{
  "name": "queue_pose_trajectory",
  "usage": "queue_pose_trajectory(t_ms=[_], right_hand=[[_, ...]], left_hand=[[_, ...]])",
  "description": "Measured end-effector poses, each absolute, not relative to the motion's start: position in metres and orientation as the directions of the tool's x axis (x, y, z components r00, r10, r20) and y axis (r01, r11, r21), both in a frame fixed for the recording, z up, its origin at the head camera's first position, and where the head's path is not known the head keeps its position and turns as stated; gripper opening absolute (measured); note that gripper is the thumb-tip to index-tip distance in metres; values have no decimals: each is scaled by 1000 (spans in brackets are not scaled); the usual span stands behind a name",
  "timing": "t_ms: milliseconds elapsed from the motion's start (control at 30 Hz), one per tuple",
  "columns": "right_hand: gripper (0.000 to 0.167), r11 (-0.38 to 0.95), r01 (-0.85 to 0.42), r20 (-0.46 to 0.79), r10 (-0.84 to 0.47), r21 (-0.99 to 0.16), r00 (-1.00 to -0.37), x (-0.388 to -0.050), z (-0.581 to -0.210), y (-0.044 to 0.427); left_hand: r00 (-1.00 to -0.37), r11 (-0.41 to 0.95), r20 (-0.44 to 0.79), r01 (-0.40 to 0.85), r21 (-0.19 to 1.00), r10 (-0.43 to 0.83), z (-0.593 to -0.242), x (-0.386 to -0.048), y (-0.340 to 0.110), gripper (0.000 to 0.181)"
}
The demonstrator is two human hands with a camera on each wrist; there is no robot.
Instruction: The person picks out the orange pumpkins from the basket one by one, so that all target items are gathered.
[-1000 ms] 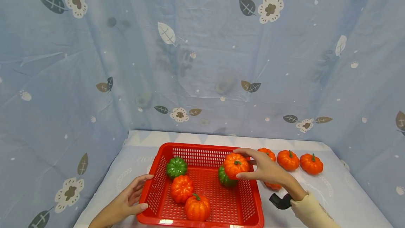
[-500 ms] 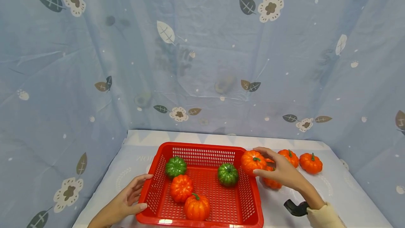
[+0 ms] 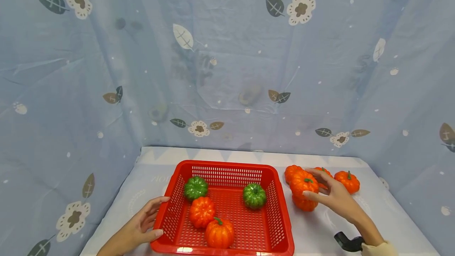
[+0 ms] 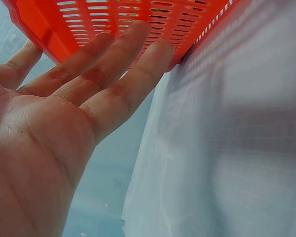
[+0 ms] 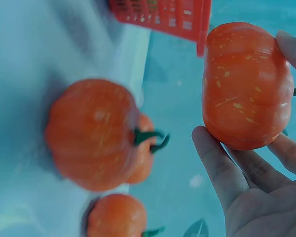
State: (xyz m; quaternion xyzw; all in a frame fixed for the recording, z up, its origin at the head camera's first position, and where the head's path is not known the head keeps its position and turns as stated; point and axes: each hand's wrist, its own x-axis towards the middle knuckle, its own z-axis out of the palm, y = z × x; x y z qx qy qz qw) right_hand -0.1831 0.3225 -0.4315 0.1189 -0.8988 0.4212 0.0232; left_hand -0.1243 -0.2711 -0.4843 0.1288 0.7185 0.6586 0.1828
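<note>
My right hand [image 3: 337, 198] grips a small orange pumpkin [image 3: 303, 183] between thumb and fingers, just right of the red plastic basket [image 3: 227, 195]. In the right wrist view the held pumpkin [image 5: 247, 86] is off the table, with its green stem to the right. Beneath it in the head view is another orange pumpkin [image 3: 304, 204], partly covered. My left hand [image 3: 138, 224] lies against the basket's left side; in the left wrist view its extended fingers [image 4: 123, 96] touch or nearly touch the slotted wall. Inside the basket sit green pumpkins [image 3: 196, 188] and orange pumpkins [image 3: 219, 233].
More orange pumpkins stand on the table at right: one behind the held pumpkin [image 3: 292, 172], one partly hidden by my hand [image 3: 324, 170], and one farther right [image 3: 348, 181]. A patterned blue cloth [image 3: 227, 70] hangs behind the table. A black strap piece [image 3: 348, 243] sits at my right wrist.
My right hand has carried the orange pumpkin from above the basket's right side, over the rim, to the table side. The right green pumpkin is now uncovered. My left hand stays put.
</note>
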Motion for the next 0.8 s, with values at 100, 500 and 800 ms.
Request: queue_pose_trajectory(t_ms=[100, 500, 800], right_hand=[[75, 618, -190, 119, -154, -763, -981, -181, -433, 332], [82, 642, -49, 40, -29, -765, -999, -175, -451, 371], [84, 658, 22, -2, 30, -753, -1000, -171, -467, 394]], left_hand=[[-897, 87, -87, -54, 995, 433, -485, -124, -272, 76], [-888, 62, -57, -32, 998, 455, -486, -124, -272, 75], [-891, 61, -58, -34, 998, 450, -485, -123, -270, 74]])
